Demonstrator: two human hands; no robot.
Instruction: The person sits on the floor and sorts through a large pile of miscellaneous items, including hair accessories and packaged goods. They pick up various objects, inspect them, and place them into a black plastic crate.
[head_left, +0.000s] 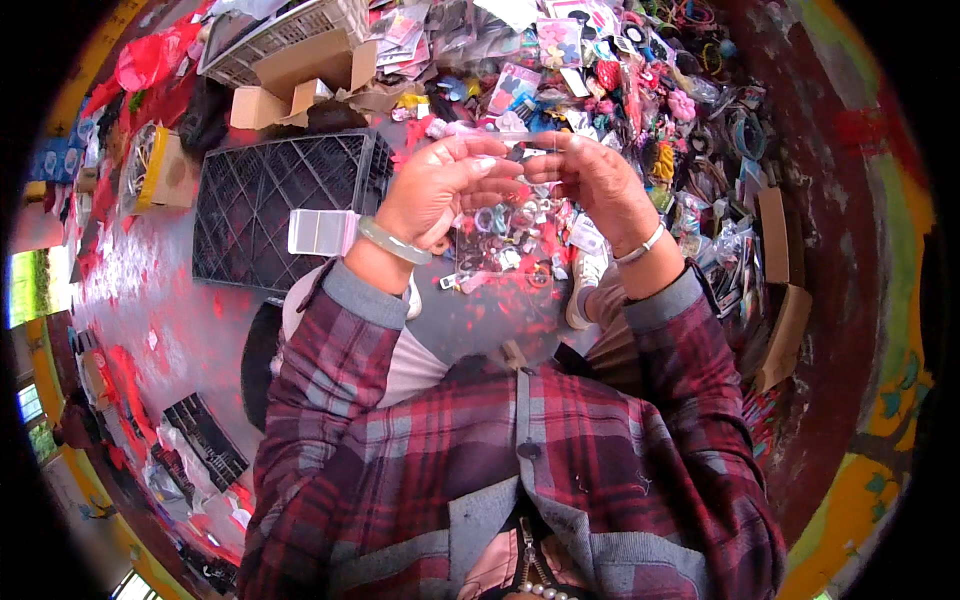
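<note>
A big heap of bright little things (655, 110) lies right of the black crate (250, 205). A brown box (258, 108) sits just past the crate. Right of the crate, my left hand (440, 185) and right hand (600, 180), fingers half bent, pinch the top of a thin clear plastic piece (507, 228). A small white tray (322, 232) is at the crate's right side.

i can read no words, numbers or signs anywhere around me. to the right of the black crate (262, 212), the flower card pack (514, 90) is too small to make out; beyond its left side, the blue packaging (52, 165) is blurred.
</note>
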